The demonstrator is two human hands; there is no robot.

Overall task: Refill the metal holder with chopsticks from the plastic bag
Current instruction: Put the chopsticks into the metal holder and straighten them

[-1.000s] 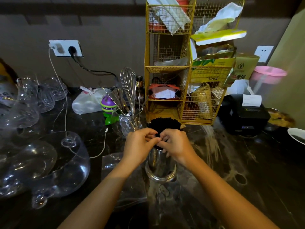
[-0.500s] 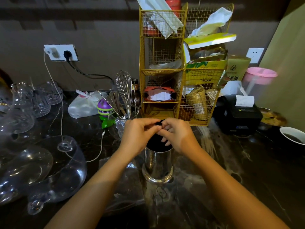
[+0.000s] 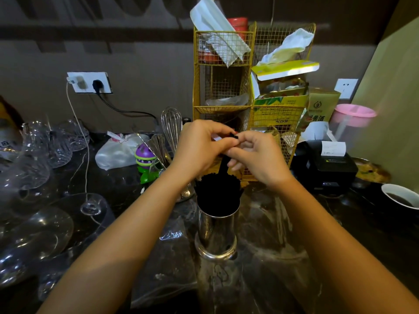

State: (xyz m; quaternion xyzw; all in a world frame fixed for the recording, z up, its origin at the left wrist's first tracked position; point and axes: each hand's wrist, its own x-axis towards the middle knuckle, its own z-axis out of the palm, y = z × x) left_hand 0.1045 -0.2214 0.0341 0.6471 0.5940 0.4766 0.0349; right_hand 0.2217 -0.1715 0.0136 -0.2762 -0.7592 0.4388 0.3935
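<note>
A shiny metal holder point(image 3: 217, 234) stands upright on the dark counter, packed with black chopsticks point(image 3: 217, 193). My left hand point(image 3: 199, 148) and my right hand point(image 3: 258, 159) meet above it, both pinching the top ends of a few black chopsticks point(image 3: 224, 165) that stick up well above the rest, their lower ends in the holder. A clear plastic bag point(image 3: 167, 252) lies flat on the counter left of the holder, under my left forearm.
A yellow wire rack point(image 3: 226, 105) stands right behind the holder. A whisk and utensils in a glass point(image 3: 171, 128) sit to the left, glassware point(image 3: 40, 223) fills the far left, a black receipt printer point(image 3: 326, 164) and a cup point(image 3: 401, 196) sit right.
Both hands have risen from the top of the holder, drawing a few chopsticks up out of the bundle. The view has tilted slightly.
</note>
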